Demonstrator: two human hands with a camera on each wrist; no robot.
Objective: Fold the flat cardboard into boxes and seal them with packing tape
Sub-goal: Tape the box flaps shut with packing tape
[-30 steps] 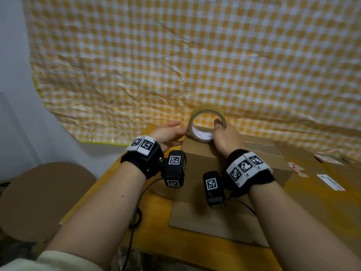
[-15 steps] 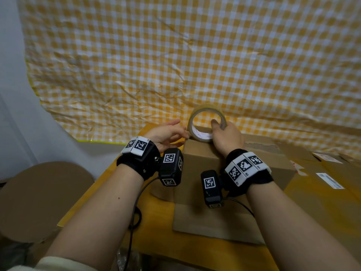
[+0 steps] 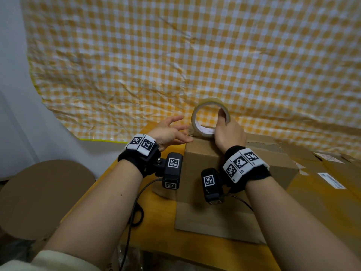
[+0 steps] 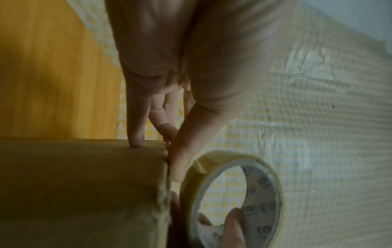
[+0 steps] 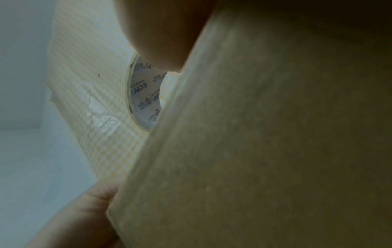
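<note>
A brown cardboard box [image 3: 205, 159] stands folded on the yellow table [image 3: 156, 237]. A roll of clear packing tape [image 3: 197, 114] stands on edge at the box's far top edge. My right hand [image 3: 224, 124] grips the roll, thumb inside the ring. My left hand [image 3: 181, 132] is spread, its straight fingers touching the box's far left corner. In the left wrist view the fingertips [image 4: 135, 142] press the box [image 4: 84, 184] beside the roll [image 4: 231, 198]. The right wrist view shows the box side [image 5: 275, 134] and part of the roll [image 5: 144, 97].
A flat cardboard sheet [image 3: 214, 222] lies under the box. More flat cardboard with labels [image 3: 322, 192] lies at the right. A round brown stool [image 3: 45, 192] stands left of the table. A yellow checked cloth [image 3: 175, 55] hangs close behind.
My left hand has uncurled and spread its fingers at the box's corner. The right hand still holds the roll, its thumb shifted toward the ring's right side.
</note>
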